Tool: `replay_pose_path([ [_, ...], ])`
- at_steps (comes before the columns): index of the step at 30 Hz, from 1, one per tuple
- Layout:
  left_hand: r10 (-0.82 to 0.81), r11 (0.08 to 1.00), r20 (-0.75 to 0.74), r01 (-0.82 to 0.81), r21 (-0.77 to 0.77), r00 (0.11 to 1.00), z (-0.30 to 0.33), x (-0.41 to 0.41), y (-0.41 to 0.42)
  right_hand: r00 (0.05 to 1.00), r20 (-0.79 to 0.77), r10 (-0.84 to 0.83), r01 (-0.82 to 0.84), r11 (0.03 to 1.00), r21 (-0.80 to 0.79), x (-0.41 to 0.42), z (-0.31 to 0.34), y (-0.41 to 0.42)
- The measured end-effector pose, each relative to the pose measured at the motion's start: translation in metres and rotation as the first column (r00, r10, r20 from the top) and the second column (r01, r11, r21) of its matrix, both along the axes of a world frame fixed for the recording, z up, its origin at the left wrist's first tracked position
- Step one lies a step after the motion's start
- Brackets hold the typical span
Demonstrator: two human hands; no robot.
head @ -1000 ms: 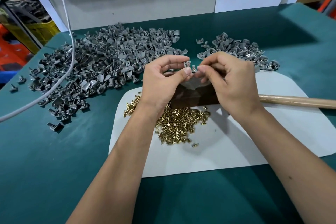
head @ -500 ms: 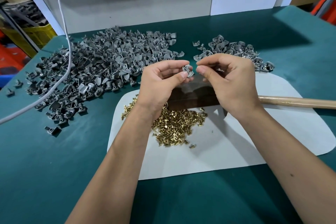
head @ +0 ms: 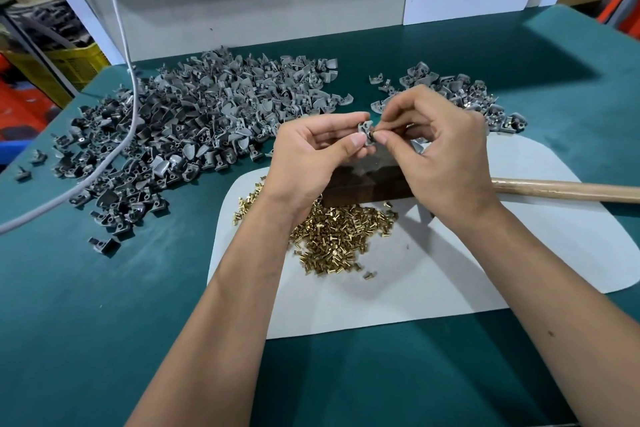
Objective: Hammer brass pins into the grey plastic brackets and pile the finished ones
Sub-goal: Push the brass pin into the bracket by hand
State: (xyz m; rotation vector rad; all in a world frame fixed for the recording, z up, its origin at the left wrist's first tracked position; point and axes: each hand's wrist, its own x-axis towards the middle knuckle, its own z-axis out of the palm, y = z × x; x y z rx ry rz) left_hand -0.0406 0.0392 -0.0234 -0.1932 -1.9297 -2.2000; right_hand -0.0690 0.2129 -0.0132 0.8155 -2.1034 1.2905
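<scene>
Bracket heaps (head: 194, 135): 2. Brass pin heap (head: 339, 236): 1. White mat (head: 450, 270): 1. Wooden handle (head: 568, 191): 1. Dark block (head: 363, 180): 1. Hands (head: 311, 156): 2.

- Large bracket heap (head: 187, 135) lies far left on the table (head: 86, 322), a cable (head: 114, 149) draped across it
- Smaller bracket pile (head: 460, 90) sits far right
- Pin heap (head: 339, 236) rests on the mat (head: 467, 274), just before the block (head: 363, 184)
- Hammer handle (head: 571, 191) lies right of the block

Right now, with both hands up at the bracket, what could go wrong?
1. The pin at the right hand's fingers looks barely seated in the bracket; it may slip out and drop among the loose pins.
2. The cable lies over the big bracket pile and could drag parts off.
</scene>
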Motion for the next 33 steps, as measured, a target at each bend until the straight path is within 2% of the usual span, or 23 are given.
replay_pose_path([
  [16,0.076,0.997,-0.014,-0.076,-0.007,0.997,0.002,0.003,0.006,1.000,0.013,-0.015,0.015,0.999,0.035,0.007,0.001,-0.004],
  [26,0.153,0.969,-0.045,-0.159,-0.188,0.987,-0.003,0.001,0.014,0.997,0.074,-0.032,0.027,0.997,0.068,0.006,-0.005,-0.001],
  [33,0.089,0.996,0.012,-0.089,-0.015,0.996,0.002,0.001,0.003,0.999,-0.014,-0.029,0.029,0.997,0.066,0.003,-0.002,-0.002],
])
